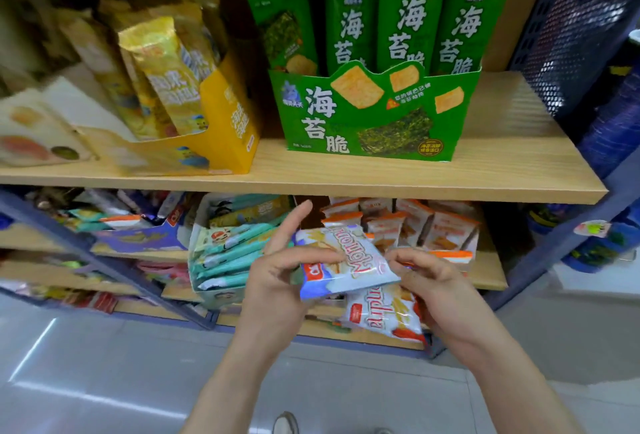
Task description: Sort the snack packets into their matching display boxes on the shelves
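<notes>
Our left hand (277,281) pinches a glossy white-and-blue packet (346,264) below a wood-grain shelf (311,187).
Our right hand (438,283) curls round a second packet (384,316), crinkled and rectangular, just beneath the first.

Single view supplied: head-worn, wide-angle. Scene taken from above and behind hands, aimed forward and down. Both left hand (277,281) and right hand (440,281) framed just below centre, close to lens, with forearms (239,381) cut by bottom edge. Above hands, wooden shelf board (346,174) viewed slightly from above, top surface shown. Just beyond hands, lower shelf (485,281) seen. Below hands, floor tiles (104,381) shown, with shoe tip (285,423) cut at bottom edge. Straight edges bowed near frame borders.
</notes>
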